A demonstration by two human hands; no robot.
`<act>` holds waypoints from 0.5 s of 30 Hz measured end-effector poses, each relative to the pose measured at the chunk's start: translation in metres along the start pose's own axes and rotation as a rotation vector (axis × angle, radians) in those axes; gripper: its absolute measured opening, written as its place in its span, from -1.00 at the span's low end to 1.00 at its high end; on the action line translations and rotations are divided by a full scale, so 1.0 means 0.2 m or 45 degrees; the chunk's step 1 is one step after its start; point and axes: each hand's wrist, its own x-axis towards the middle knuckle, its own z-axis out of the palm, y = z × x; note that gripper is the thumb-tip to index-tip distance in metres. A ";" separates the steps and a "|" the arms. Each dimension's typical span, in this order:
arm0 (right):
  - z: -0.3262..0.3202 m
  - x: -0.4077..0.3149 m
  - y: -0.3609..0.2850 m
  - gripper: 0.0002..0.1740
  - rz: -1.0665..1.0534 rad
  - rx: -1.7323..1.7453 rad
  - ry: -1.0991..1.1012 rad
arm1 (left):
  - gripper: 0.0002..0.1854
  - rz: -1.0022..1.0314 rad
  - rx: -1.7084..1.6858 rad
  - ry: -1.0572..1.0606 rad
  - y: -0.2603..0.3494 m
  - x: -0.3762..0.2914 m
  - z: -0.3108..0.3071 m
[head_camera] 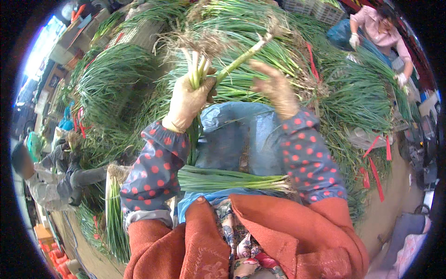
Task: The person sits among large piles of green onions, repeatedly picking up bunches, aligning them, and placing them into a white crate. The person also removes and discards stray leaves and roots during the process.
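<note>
In a pale glove, my left hand (186,101) grips a small bunch of green onions (198,68), their white stems and tangled dry roots pointing up. One thicker green onion stalk (240,62) slants out from that grip to the upper right. My right hand (277,89), gloved and motion-blurred, is just below and right of the stalk with its fingers apart and nothing visible in it. Across my lap lies a bundle of trimmed green onions (230,179), white ends to the right. Blue plastic sheeting (266,139) covers the area beneath my hands.
Large heaps of green onions (111,76) surround me, some tied with red ribbon (313,62). At the upper right, a person (381,38) in white gloves handles green onions. Another person (52,185) sits at the left. A bundle (116,212) stands beside my left arm.
</note>
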 end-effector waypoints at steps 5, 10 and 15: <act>0.21 0.02 -0.08 -0.66 0.394 0.212 -0.175 | -0.70 0.347 0.160 -0.065 -0.09 -0.01 0.06; -0.23 0.00 -0.06 -0.64 0.242 0.355 0.390 | -0.71 0.135 0.445 -0.010 -0.16 0.04 -0.16; -1.39 -0.03 0.03 -0.38 0.614 -0.874 0.664 | -0.81 0.306 0.502 0.035 -0.30 0.05 -0.18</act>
